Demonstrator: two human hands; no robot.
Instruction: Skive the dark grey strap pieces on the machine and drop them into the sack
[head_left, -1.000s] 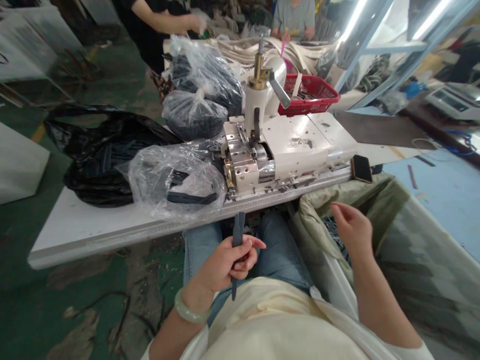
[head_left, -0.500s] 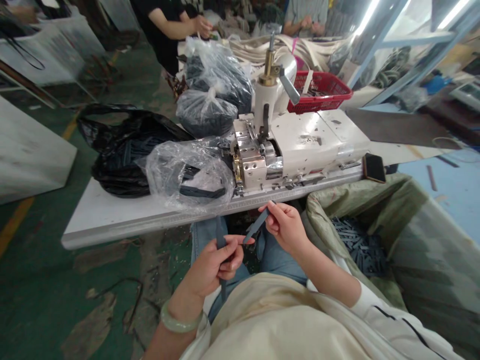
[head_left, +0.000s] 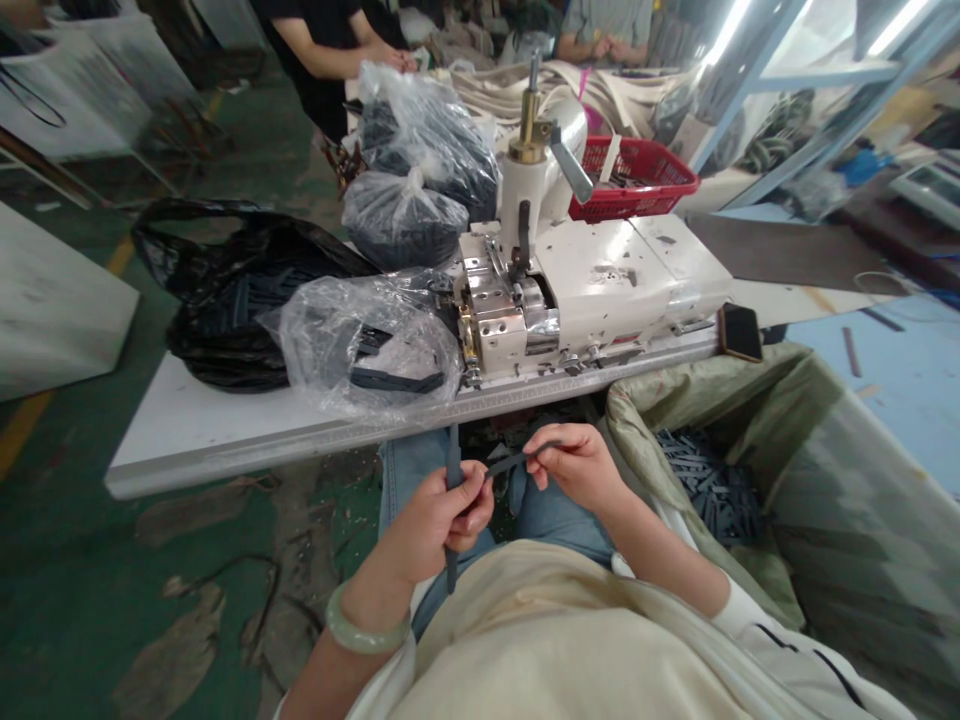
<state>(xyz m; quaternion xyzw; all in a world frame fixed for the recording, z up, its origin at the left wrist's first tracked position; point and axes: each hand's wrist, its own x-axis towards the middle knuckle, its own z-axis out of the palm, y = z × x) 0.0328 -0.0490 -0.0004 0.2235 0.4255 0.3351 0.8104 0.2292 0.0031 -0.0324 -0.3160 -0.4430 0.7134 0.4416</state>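
Observation:
My left hand [head_left: 442, 515] is closed around a dark grey-blue strip [head_left: 454, 455] that stands roughly upright, its ends showing above and below the fist. A second thin dark strip [head_left: 507, 463] stretches between my two hands. My right hand [head_left: 576, 465] pinches it near its right end, while its left end meets the fingers of my left hand. Both hands are above my lap, just in front of the table edge. Behind them on the table stands a white machine [head_left: 600, 280] with a metal head and a brass-topped post.
Left of the machine lie a clear plastic bag [head_left: 322, 340] with dark strips and a black bag [head_left: 217, 350]. Tied bags [head_left: 405, 215] and a red basket [head_left: 637, 185] sit behind. At right are a phone [head_left: 740, 332] and a green-lined bin [head_left: 810, 400] holding strips. Two people work opposite.
The strip between my hands has swung from a steep slant to nearly level, its left end now at my left fingers. My left index finger has curled in. The view has shifted slightly.

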